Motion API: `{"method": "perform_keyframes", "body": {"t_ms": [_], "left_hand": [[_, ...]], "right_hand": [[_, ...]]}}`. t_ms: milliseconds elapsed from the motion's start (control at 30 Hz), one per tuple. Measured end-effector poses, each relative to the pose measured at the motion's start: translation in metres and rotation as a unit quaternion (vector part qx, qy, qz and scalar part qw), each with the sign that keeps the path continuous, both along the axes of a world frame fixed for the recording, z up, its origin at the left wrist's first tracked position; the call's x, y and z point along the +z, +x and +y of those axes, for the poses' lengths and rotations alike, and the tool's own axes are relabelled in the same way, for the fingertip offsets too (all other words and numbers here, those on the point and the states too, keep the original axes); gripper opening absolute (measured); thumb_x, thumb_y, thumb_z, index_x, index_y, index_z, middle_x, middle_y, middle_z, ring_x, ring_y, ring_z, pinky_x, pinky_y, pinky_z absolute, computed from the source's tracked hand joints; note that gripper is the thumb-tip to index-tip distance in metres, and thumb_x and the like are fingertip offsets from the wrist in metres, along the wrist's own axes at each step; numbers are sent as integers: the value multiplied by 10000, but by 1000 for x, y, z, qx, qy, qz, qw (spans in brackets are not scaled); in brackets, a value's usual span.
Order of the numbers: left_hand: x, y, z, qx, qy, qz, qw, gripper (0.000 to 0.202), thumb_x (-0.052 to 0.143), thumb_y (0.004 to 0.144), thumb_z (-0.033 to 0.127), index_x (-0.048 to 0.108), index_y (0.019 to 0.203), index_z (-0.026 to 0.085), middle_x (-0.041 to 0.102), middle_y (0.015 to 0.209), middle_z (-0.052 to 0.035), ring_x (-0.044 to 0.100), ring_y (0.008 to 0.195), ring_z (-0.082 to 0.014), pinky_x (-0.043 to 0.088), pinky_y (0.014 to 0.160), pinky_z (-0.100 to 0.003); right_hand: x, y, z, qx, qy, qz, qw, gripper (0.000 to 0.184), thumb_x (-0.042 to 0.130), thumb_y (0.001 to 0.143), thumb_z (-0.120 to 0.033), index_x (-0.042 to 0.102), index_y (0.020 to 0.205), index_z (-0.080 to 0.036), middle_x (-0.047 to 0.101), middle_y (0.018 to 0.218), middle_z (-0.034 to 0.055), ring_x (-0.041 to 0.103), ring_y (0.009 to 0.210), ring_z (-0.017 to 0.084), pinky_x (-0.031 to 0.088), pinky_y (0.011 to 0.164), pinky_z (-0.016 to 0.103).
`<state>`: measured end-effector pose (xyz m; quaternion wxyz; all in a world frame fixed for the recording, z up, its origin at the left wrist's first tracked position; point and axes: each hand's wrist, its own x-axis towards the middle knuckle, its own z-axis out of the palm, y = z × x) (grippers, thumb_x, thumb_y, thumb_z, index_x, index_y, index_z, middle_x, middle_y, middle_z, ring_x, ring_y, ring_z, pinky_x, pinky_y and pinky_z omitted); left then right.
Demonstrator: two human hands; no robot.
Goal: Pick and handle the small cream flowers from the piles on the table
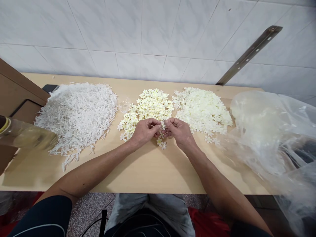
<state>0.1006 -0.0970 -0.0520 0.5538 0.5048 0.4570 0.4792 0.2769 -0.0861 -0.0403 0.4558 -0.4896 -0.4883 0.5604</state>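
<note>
Close together over the middle of the table, my left hand [146, 132] and my right hand [180, 131] are both pinched. A small pale artificial flower [163, 124] shows between their fingertips, and the right fingers close on it. What the left fingertips grip is too small to make out. Just below the hands lie a few loose flowers [161, 143]. Behind them spreads a pile of yellow-centred flowers [154, 103]. To the right is a heap of paler flower pieces [203, 110]. A large mound of thin white stems [81, 112] lies on the left.
A clear plastic bag [261, 121] covers the table's right end and hangs over its edge. On the left, a plastic bottle [27, 135] juts in beside a brown box [19, 89]. The tiled wall [128, 29] with a metal bracket [249, 56] stands behind the table [148, 174].
</note>
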Motion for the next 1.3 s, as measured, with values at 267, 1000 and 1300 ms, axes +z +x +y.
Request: {"method": "perform_keyframes", "body": {"t_ms": [267, 1000, 1300], "left_hand": [[4, -1, 1, 12, -6, 6, 1000, 155, 745, 870, 285, 731, 919, 139, 726, 662, -41, 700, 580, -147, 609, 603, -254], [7, -6, 0, 35, 56, 77, 995, 97, 665, 908, 272, 667, 933, 178, 712, 765, -25, 733, 651, -167, 622, 608, -271], [5, -6, 7, -5, -2, -6, 1000, 74, 663, 903, 218, 626, 907, 155, 715, 677, -36, 728, 623, -161, 605, 607, -259]], "right_hand": [[1, 9, 7, -28, -3, 14, 1000, 458, 931, 687, -588, 729, 750, -182, 618, 609, -6, 569, 550, 116, 547, 516, 242], [8, 13, 6, 33, -31, 59, 997, 416, 1008, 617, -405, 789, 912, -210, 690, 853, 10, 662, 694, 145, 622, 635, 325], [12, 15, 7, 30, -28, 72, 997, 401, 997, 643, -391, 785, 918, -189, 687, 803, 11, 657, 682, 144, 616, 643, 320]]}}
